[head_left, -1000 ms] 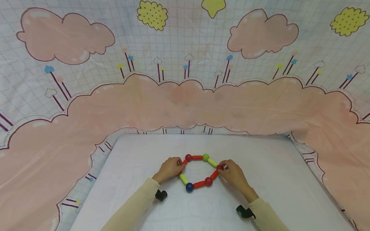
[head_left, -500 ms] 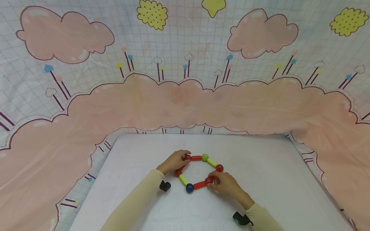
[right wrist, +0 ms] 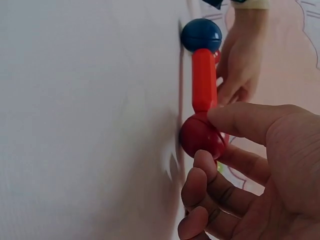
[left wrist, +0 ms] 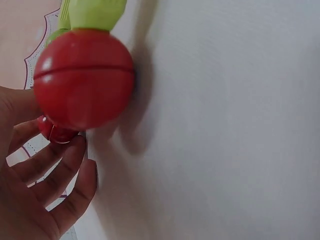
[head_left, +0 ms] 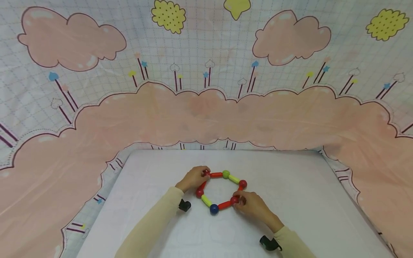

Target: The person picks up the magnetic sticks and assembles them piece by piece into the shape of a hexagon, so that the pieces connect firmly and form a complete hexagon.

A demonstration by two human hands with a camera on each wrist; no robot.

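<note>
A closed ring of coloured balls and rods lies on the white tabletop (head_left: 290, 200). At its far left corner my left hand (head_left: 193, 177) grips a red ball, largely covered by the fingers. My right hand (head_left: 255, 206) pinches the near right red ball (right wrist: 200, 135) between thumb and fingers. Between that ball and the blue ball (head_left: 214, 209) runs a red rod (right wrist: 204, 80). A yellow-green rod (head_left: 206, 200) links the blue ball to the left red ball (head_left: 199, 192). Along the far side are a green ball (head_left: 226, 174) and another red ball (head_left: 243, 184) at right.
A patterned cloth (head_left: 206, 118) with pink clouds hangs behind the table and shows along its sides. Dark wrist cameras sit by both sleeves, one at the left wrist (head_left: 185, 205) and one at the right wrist (head_left: 270, 243).
My left hand has shifted from the ring's left side to its far left ball. My right hand has moved from the right ball to the near right one. The ring has shifted slightly.
</note>
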